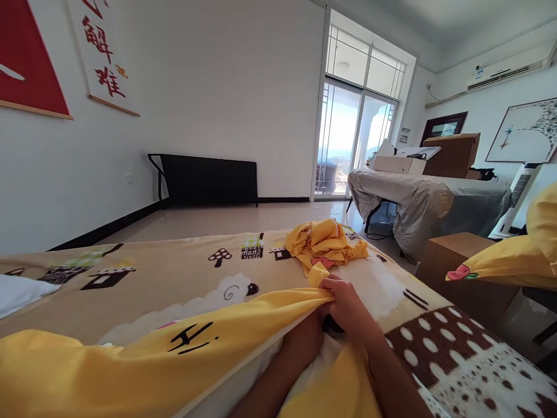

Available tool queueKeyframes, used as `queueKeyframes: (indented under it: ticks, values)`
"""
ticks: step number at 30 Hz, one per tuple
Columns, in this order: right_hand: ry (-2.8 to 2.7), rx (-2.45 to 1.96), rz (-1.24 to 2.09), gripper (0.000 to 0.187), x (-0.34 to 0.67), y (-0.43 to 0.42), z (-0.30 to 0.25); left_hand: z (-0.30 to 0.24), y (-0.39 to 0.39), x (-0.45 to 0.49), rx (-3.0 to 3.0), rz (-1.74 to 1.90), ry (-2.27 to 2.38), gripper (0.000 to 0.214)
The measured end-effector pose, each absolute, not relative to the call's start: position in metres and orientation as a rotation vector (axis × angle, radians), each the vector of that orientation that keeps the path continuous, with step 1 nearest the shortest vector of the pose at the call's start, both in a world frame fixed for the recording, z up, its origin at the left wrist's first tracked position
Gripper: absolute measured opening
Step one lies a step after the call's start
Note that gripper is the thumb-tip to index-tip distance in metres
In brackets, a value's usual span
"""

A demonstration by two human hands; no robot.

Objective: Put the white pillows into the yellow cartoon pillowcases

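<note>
My right hand (346, 305) is closed in a pinch on the edge of a yellow cover (143, 354) printed with "Hi", stretched across a white pillow or quilt (248, 371). My left arm reaches inside that yellow cover, so my left hand is hidden under the cloth near the corner. A crumpled yellow cloth (324, 244) lies just beyond, on the patterned bedspread (174, 273).
A second yellow pillow (509, 261) rests on a cardboard box (461, 261) at the right. Further back a covered table (418, 200) holds boxes. A black folded table (209, 180) leans on the white wall. Glass balcony doors (352, 145) stand behind bare tiled floor.
</note>
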State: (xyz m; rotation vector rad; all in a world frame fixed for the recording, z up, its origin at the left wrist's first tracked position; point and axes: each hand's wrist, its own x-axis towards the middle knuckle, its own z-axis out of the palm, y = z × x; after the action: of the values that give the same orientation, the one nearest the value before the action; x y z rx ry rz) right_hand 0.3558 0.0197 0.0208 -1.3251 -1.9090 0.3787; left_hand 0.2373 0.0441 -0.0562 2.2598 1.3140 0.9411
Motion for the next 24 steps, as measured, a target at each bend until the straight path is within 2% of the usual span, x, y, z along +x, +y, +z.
queueKeyframes:
  ticks: [5, 13, 18, 24]
  values:
    - [-1.939, -1.253, 0.569, 0.015, 0.360, 0.017, 0.027, -0.051, 0.043, 0.237, 2.247, 0.913, 1.347, 0.038]
    - [-1.837, -1.278, 0.550, 0.009, 0.366, 0.024, 0.025, -0.045, 0.036, 0.231, 2.171, 0.915, 1.316, 0.043]
    - [-1.876, -1.259, 0.595, 0.016, 0.371, 0.027, 0.021, -0.047, 0.036, 0.231, 2.131, 0.881, 1.330, 0.042]
    - [-1.865, -1.354, 0.376, 0.026, 0.366, 0.028, 0.022, -0.032, 0.026, 0.233, 2.234, 0.995, 1.184, 0.043]
